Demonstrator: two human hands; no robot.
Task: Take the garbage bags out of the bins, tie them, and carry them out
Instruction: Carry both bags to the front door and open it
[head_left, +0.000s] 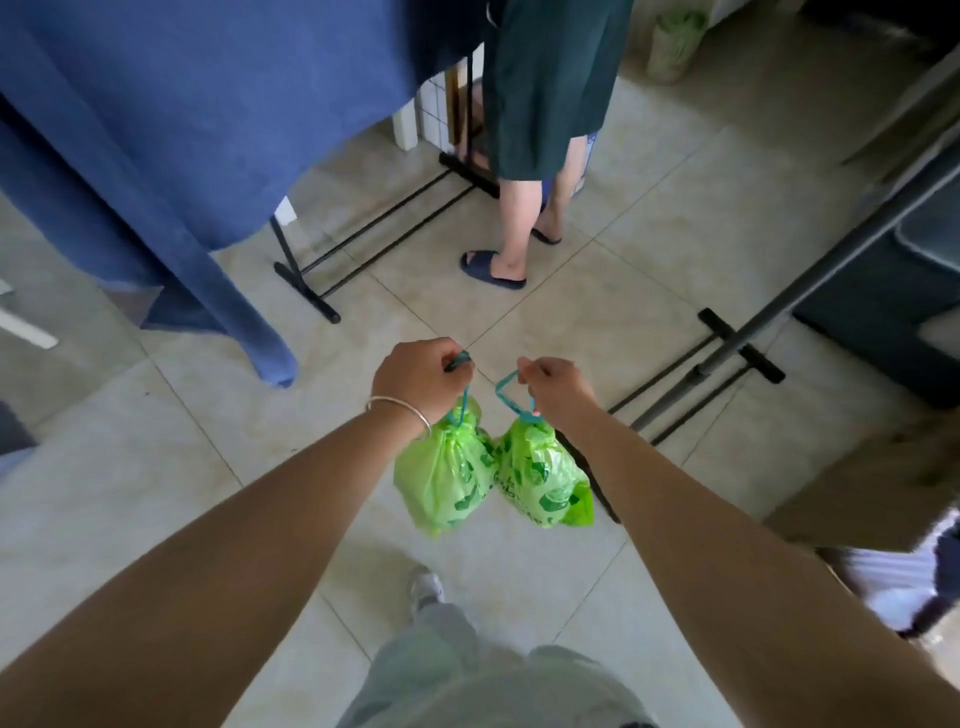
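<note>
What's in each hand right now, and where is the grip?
Left hand holds the left green bag by its teal drawstring loop; right hand holds the right green bag by its own drawstring.

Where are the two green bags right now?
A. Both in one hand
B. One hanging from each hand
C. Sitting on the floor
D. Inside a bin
B: the left hand holds one green bag by its blue drawstring, the right hand holds the other green bag, both above the floor.
</note>
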